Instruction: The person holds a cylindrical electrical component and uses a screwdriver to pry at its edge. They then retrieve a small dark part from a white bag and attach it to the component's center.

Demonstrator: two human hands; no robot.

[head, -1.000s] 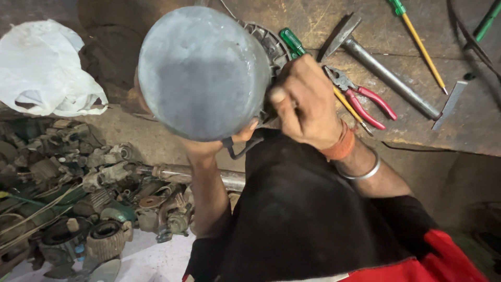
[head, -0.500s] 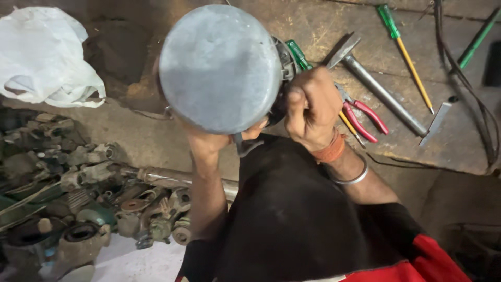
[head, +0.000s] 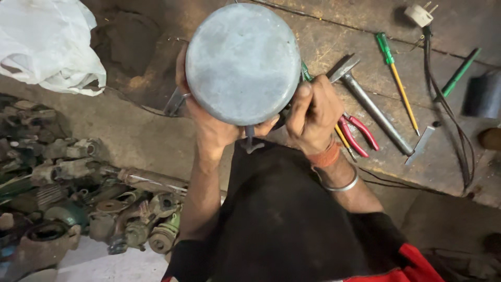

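Two hands on one grey round metal housing (head: 242, 62), head view only. Left hand (head: 211, 128) cups the housing from below and the near side, fingers wrapped round its rim, so the flat face stays turned up toward the camera and steady. Right hand (head: 312, 115) is closed in a fist against the housing's right edge, gripping something thin, likely a tool handle; the tip is hidden behind the housing, so cannot tell what it works on. Small metal bracket (head: 252, 140) sticks out under the housing between the two hands. Just right of the right hand lie red-handled pliers (head: 360, 133), then a hammer (head: 373, 107), a green-and-yellow screwdriver (head: 396, 83) further right, all laid out within reach. Cable with white plug (head: 421, 14) runs far right of the hands. Left of the left hand, well apart: white plastic bag (head: 44, 44) above, pile of rusty motor parts (head: 78, 203) below. Black cloth (head: 282, 214) covers the lap beneath both wrists.
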